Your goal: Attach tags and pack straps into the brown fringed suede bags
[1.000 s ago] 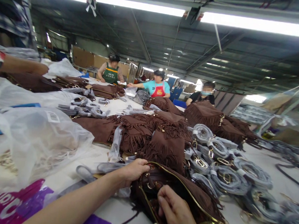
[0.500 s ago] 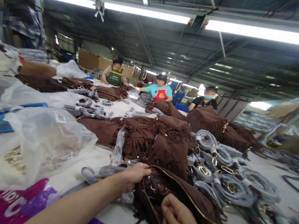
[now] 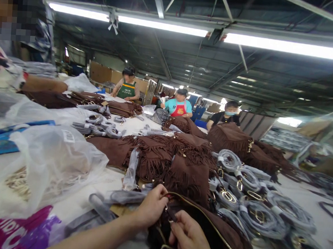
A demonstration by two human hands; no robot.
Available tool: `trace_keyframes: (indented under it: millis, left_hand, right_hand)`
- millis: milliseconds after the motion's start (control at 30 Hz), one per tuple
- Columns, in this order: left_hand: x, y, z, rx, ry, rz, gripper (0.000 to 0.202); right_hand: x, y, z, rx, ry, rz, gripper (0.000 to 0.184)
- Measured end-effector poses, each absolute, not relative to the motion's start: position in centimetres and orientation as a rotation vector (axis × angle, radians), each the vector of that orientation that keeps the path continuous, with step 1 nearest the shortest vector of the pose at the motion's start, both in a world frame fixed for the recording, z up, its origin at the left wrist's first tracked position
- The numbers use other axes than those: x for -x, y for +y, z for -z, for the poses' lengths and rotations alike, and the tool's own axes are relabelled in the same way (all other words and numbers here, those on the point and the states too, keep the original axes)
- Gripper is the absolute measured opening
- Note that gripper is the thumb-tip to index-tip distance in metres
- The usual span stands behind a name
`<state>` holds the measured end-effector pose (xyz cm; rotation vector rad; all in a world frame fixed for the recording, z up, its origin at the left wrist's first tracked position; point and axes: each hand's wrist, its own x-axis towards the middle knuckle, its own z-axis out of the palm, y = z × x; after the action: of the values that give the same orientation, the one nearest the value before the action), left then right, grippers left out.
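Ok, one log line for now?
left hand: grips brown fringed bag rim | right hand: pinches strap at bag mouth | nearby: wrapped strap coils

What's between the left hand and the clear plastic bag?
Head view: grey wrapped straps lie flat on the table between the left hand, gripping the brown bag, and the clear plastic bag.

Brown fringed bag point(image 3: 222, 233) at the near edge of the table point(image 3: 129, 125), cut off by the bottom of the picture. The left hand point(image 3: 151, 206) and right hand point(image 3: 189, 236) cover its opening; what the right fingertips pinch there is too small to tell. Wrapped straps point(image 3: 303, 241) toward the table's right edge are blurred. The clear plastic bag point(image 3: 51, 162) shows its contents only hazily. A person's arm point(image 3: 42, 84) at the far left corner is cut by the picture's left edge.
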<state>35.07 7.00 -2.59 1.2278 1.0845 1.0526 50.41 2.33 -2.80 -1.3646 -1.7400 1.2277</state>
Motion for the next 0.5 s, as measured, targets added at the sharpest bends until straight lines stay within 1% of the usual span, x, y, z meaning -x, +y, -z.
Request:
trace_keyframes:
  millis: [100, 167, 233, 333, 400, 467, 500]
  left_hand:
    - [-34.3, 6.2, 2.1, -1.544, 1.113, -1.259, 0.024]
    - [-33.3, 6.1, 1.6, -1.843, 1.071, -1.305, 0.029]
    - [-32.2, 6.1, 0.8, -2.074, 0.969, -1.208, 0.032]
    - [-30.9, 6.2, -0.3, -2.294, 0.799, -0.968, 0.036]
    - [-30.5, 6.2, -0.8, -2.422, 0.762, -0.864, 0.029]
    - [-30.6, 6.1, -0.8, -2.564, 0.793, -0.805, 0.010]
    - [-30.8, 6.0, -0.6, -2.641, 0.823, -0.786, 0.007]
  right_hand:
    - [-50.1, 2.7, 3.5, 1.370, -1.703, -1.238, 0.034]
    - [-50.1, 2.7, 3.8, 1.378, -1.691, -1.252, 0.034]
    - [-50.2, 2.5, 3.9, 1.381, -1.680, -1.269, 0.033]
    - [-50.1, 2.4, 3.7, 1.372, -1.668, -1.285, 0.031]
    - [-50.0, 2.4, 3.7, 1.358, -1.663, -1.280, 0.031]
    - [-50.0, 2.6, 4.0, 1.335, -1.671, -1.263, 0.031]
    - [-50.0, 2.7, 4.2, 1.322, -1.695, -1.242, 0.030]
